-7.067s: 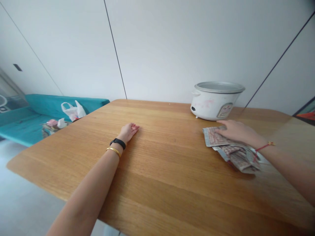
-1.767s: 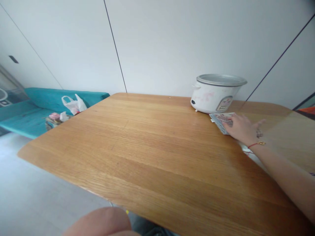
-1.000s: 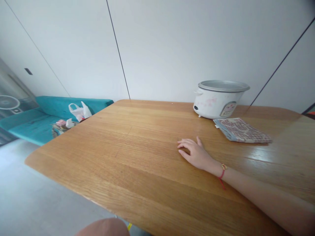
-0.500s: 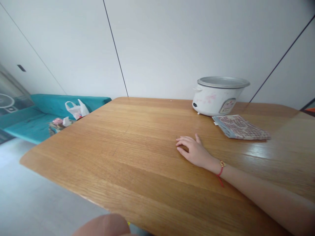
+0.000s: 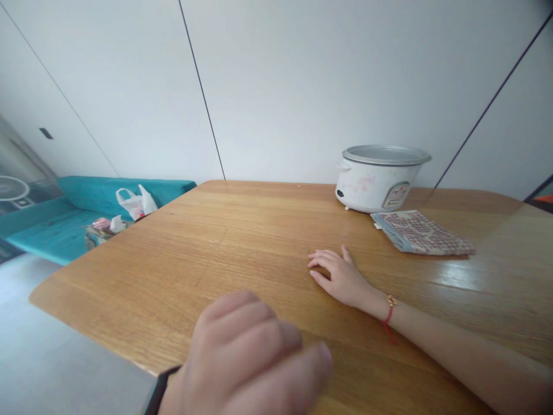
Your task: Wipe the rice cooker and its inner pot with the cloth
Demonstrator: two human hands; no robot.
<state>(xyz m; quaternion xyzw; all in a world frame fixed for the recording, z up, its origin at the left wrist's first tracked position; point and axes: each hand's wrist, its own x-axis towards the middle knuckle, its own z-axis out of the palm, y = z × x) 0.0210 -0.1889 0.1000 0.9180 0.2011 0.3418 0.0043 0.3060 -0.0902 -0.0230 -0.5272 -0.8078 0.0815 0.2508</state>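
Observation:
My left hand [image 5: 244, 351], a little blurred, is raised over the near edge of the wooden table [image 5: 185, 242]. Its fingers are curled into a fist with the thumb reaching to the right, and no object shows in it. The palm side is hidden; a black band [image 5: 161, 387] circles the wrist. My right hand [image 5: 341, 276] rests palm down on the tabletop, fingers loosely spread, holding nothing. It wears a red string bracelet [image 5: 389, 316]. Nearest to it is a folded checked cloth [image 5: 425, 233], beyond its fingers to the right.
Behind the cloth stands a white rice cooker [image 5: 374, 184] without a lid, close to the pale wall [image 5: 280, 92]. Left of the table is a teal sofa [image 5: 47, 227] bearing a white plastic bag [image 5: 138, 203] and small items. A fan [image 5: 12, 189] shows at the far left.
My left hand has come up from the bottom edge into view over the table. My right hand stays in place. The whole view has tilted slightly upward.

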